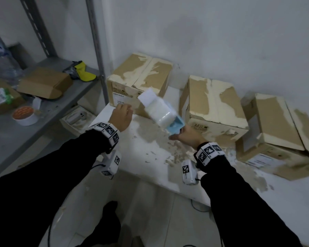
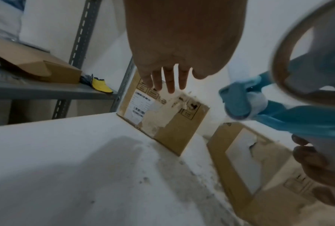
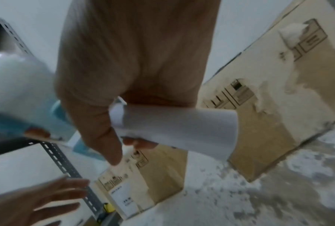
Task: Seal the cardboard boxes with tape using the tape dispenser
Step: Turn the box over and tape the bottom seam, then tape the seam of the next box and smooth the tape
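Three worn cardboard boxes stand along the wall on a white table (image 1: 144, 154): the left box (image 1: 137, 81), the middle box (image 1: 212, 107) and the right box (image 1: 278, 129). Their top flaps lie closed, with torn paper patches. My right hand (image 1: 185, 135) grips the white handle (image 3: 178, 128) of a blue tape dispenser (image 1: 161, 111) and holds it in the air, tilted, between the left and middle boxes. Its tape roll (image 2: 306, 50) looks clear-white. My left hand (image 1: 122, 113) hovers open with straight fingers (image 2: 168, 82) just in front of the left box (image 2: 162, 113), not touching it.
A grey metal shelf (image 1: 48, 111) stands at the left with a small cardboard box (image 1: 45, 82), a yellow item (image 1: 84, 72), a water bottle (image 1: 0, 56) and a cup (image 1: 24, 115). Paper scraps litter the table by the boxes. The table's front edge runs near my wrists.
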